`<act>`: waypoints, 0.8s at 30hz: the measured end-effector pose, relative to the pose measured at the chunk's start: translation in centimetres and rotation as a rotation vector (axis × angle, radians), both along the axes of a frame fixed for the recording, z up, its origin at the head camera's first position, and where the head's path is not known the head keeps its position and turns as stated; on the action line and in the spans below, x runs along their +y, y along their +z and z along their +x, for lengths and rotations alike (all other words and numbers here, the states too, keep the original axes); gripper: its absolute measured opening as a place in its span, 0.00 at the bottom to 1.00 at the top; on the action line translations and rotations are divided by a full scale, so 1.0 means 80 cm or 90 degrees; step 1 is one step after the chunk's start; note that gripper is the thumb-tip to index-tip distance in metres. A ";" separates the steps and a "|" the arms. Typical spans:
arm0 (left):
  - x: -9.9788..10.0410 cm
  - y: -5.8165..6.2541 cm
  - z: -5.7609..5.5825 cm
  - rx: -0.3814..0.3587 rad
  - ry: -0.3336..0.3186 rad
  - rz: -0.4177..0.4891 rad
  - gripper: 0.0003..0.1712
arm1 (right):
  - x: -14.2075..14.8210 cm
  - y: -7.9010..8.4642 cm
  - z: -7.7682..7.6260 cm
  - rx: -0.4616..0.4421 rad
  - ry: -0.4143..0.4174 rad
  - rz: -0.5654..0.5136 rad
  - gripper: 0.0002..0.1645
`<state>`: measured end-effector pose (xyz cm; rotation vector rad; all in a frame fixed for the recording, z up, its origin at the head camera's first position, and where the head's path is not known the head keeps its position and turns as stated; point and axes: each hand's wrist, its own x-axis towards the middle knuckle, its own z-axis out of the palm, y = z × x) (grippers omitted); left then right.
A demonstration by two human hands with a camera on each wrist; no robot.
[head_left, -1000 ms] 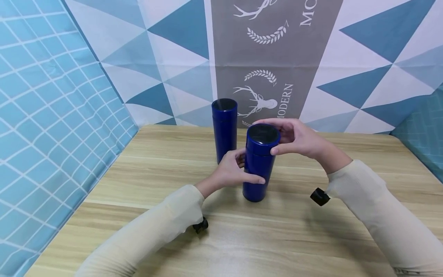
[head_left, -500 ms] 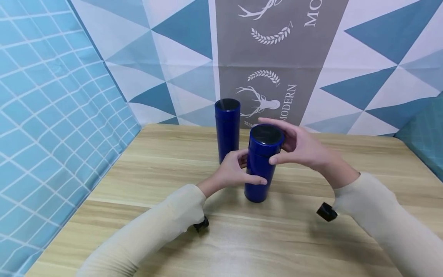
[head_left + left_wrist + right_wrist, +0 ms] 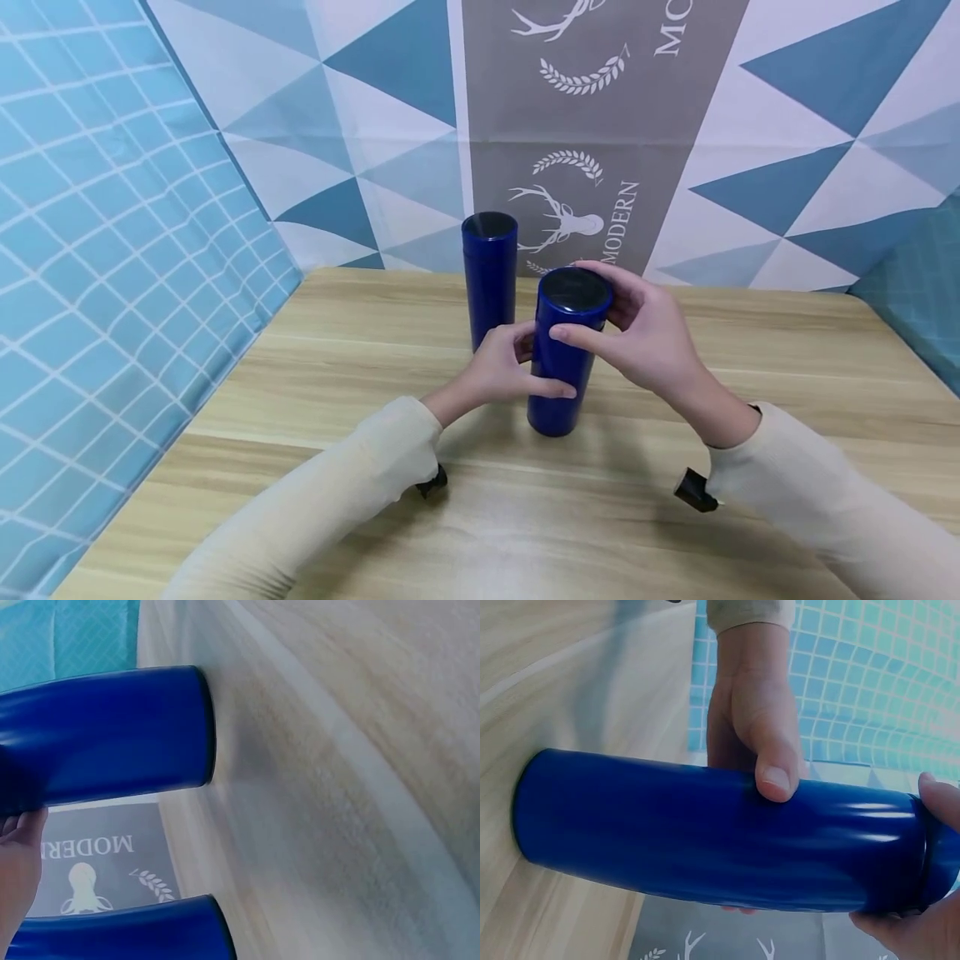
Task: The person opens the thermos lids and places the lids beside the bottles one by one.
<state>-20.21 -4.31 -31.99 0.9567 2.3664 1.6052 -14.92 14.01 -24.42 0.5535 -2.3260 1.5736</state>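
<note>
A blue thermos flask (image 3: 551, 412) stands upright at the middle of the table. My left hand (image 3: 498, 371) grips its body from the left, thumb across the front; in the right wrist view that thumb (image 3: 776, 780) lies along the blue side. Around the dark-topped lid (image 3: 576, 292) curl the fingers of my right hand (image 3: 656, 342), with the thumb on the front near the lid seam. A second blue thermos flask (image 3: 491, 279) stands behind and to the left, untouched, its lower part partly hidden by my left hand.
The wood-grain table (image 3: 315, 375) ends at a patterned wall covering (image 3: 390, 167) close behind the second flask. Blue tiled sheeting (image 3: 97, 250) borders the left side. A black wrist camera (image 3: 696, 490) hangs under the right sleeve, and another (image 3: 432, 481) under the left.
My right hand has turned about the lid: its thumb has moved left across the front and the wrist has dropped. The left hand and both flasks stay in place.
</note>
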 end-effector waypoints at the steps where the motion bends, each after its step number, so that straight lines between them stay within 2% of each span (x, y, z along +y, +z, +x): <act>1: 0.000 0.000 0.000 0.003 0.000 -0.001 0.36 | 0.000 -0.001 0.000 0.007 -0.001 0.001 0.37; 10: 0.001 0.001 0.002 0.013 -0.003 0.007 0.36 | 0.001 -0.004 -0.002 0.035 -0.009 0.014 0.37; 19: 0.001 0.002 0.001 -0.017 0.005 0.011 0.37 | 0.013 0.001 -0.013 -0.003 0.045 0.051 0.38; 24: 0.000 0.001 0.002 -0.028 0.004 0.009 0.36 | 0.019 0.000 -0.020 -0.012 0.103 0.034 0.38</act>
